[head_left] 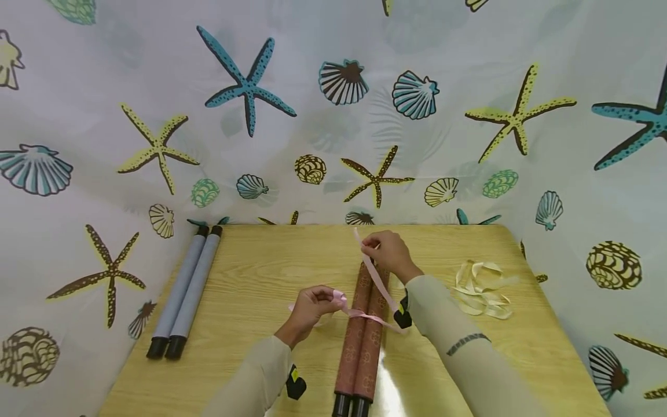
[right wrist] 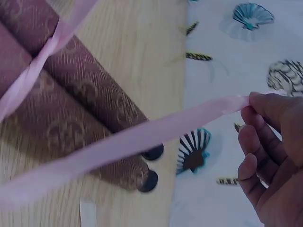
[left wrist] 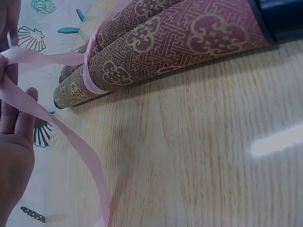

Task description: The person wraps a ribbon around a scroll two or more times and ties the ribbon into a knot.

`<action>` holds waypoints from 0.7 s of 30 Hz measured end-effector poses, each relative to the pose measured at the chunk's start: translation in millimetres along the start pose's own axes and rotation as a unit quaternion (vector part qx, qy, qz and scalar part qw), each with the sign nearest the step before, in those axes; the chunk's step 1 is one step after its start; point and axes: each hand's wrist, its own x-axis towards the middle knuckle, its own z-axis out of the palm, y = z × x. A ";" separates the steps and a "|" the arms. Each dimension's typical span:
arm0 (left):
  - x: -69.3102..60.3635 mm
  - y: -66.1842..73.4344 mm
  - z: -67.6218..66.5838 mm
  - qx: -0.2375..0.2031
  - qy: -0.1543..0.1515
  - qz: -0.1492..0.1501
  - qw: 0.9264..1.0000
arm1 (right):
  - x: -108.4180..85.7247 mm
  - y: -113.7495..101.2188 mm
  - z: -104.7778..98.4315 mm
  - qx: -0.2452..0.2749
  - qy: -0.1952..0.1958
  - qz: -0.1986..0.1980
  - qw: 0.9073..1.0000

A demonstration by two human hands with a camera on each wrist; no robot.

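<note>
Two reddish-brown patterned rolls (head_left: 359,347) with black ends lie side by side, a pink ribbon (left wrist: 87,71) wrapped around both. My left hand (head_left: 308,310), left of the rolls, pinches a looped part of the ribbon; in the left wrist view the hand (left wrist: 14,137) is partly cut off and a length of ribbon hangs below it. Above the far end of the rolls, my right hand (head_left: 388,252) pinches the ribbon near its other end. From the right hand (right wrist: 279,146), in the right wrist view, the ribbon stretches across in front of the rolls (right wrist: 90,99).
Two grey-blue rolls (head_left: 190,284) with black ends lie at the table's left side. A loose heap of cream ribbon (head_left: 482,292) lies on the right of the wooden table (head_left: 260,255). Behind hangs a cloth (head_left: 292,145) printed with shells and starfish.
</note>
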 end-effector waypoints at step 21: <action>19.7 11.9 6.9 0.032 -0.028 0.006 0.999 | -41.3 -8.0 -8.8 0.073 -0.172 -0.101 0.977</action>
